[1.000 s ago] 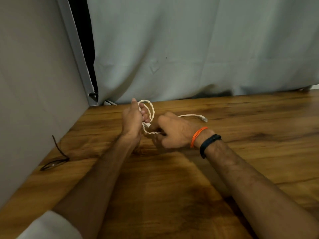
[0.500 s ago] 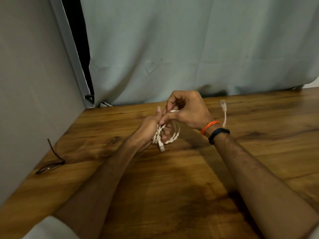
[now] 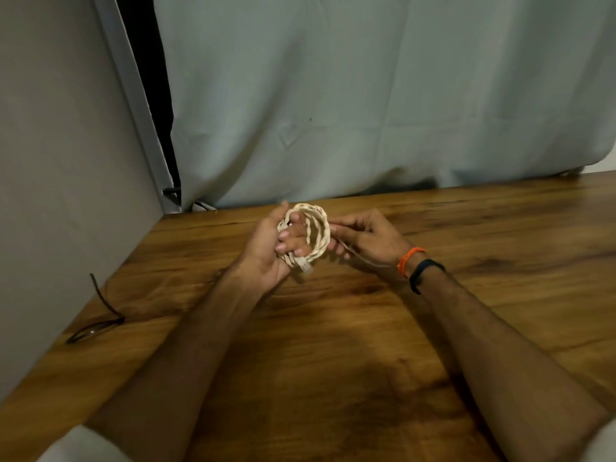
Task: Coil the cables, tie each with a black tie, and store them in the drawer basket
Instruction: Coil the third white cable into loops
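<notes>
A cream braided cable (image 3: 318,230) is wound in several loops around the fingers of my left hand (image 3: 271,248), which holds the coil above the wooden table (image 3: 333,345). One plug end (image 3: 306,265) hangs from the bottom of the coil. My right hand (image 3: 365,236) pinches the loose strand of the same cable just right of the coil; that strand runs under the hand toward the wrist. A black tie (image 3: 100,315) lies on the table at the far left, near the wall. No drawer basket is in view.
A grey wall panel (image 3: 60,161) closes the left side, and a pale curtain (image 3: 366,95) hangs behind the table's far edge. My right wrist carries an orange thread and a black band (image 3: 425,271).
My right hand has dropped from above the coil to its right side, drawing the loose strand around. The free end that swung near the right wrist is gone from sight. More loops sit on my left fingers.
</notes>
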